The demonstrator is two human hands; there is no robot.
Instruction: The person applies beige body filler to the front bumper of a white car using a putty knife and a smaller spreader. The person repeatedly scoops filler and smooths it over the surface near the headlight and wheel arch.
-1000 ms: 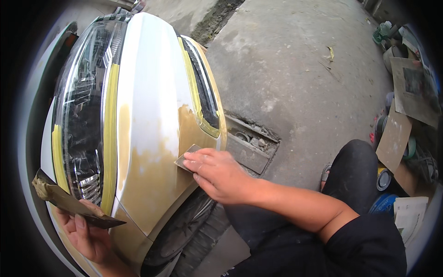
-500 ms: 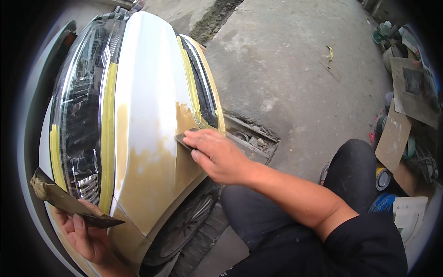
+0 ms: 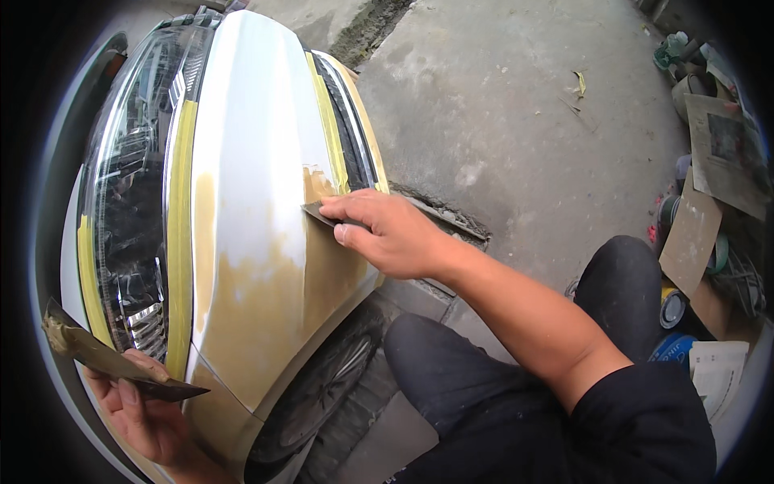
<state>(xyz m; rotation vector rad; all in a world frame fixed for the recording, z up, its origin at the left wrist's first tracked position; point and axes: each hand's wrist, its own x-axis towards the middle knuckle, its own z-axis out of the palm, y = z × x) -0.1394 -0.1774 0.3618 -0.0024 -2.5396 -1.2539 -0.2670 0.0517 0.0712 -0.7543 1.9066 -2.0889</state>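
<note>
The right hand (image 3: 391, 235) partly hides its pinched flat dark scraper (image 3: 315, 213); the left hand (image 3: 143, 415) holds a dark, tan-smeared plate (image 3: 98, 353).

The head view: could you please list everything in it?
Car panel: one, white with tan patches, centre-left
Headlight: one, clear and dark, left
Slim opening: one, black, panel's right edge
Masking tape: several strips, yellow, beside headlight and opening
Wheel: one, dark, below panel
Floor: one, grey concrete, upper right
Cardboard: at least two, brown, right
Containers: two, yellow and blue, lower right
Paper: one, whitish, lower right
Clutter: uncountable, mixed, right edge
Plate: one, dark with tan paste, lower left
Scraper: one, dark, on panel
Legs: two, dark trousers, lower centre
Sleeve: one, black, lower right
Forearms: two, bare, lower half
Left grip: one, bare, holding plate
Right grip: one, bare, holding scraper
</note>
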